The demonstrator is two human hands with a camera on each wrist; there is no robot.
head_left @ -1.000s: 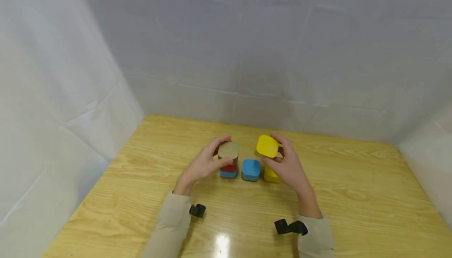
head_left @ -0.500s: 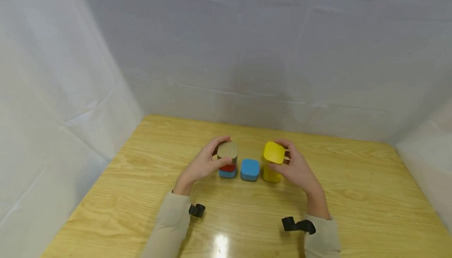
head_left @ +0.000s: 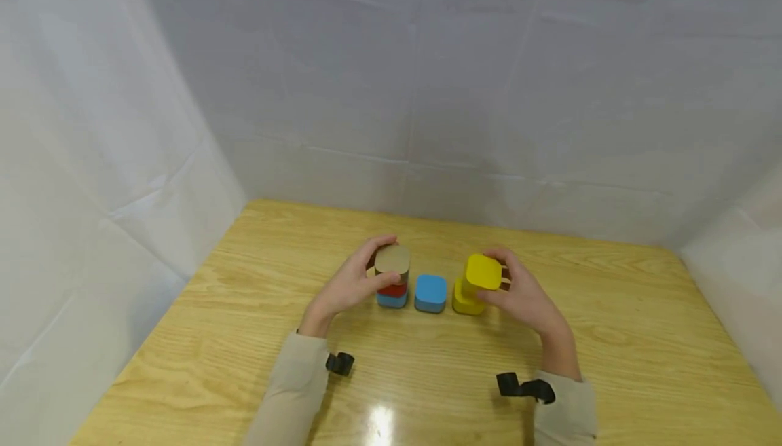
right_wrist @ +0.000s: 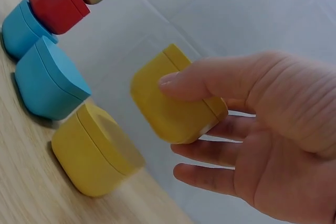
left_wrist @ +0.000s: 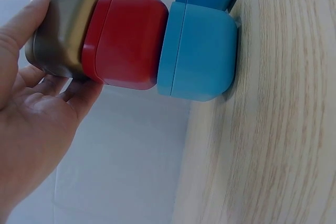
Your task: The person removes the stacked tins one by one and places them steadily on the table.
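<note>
- Gripping the upper yellow block [head_left: 482,272], my right hand [head_left: 524,300] tilts it, top toward 11 o'clock.
- It now sits lower, at 2 o'clock over the lower yellow block [head_left: 466,303].
- My left hand [head_left: 349,288] pinches the tan block [head_left: 392,261] as before.

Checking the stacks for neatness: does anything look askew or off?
The upper yellow block, held by the right hand, sits offset from the lower yellow block, not squarely over it. The left stack under the brown block looks aligned.
</note>
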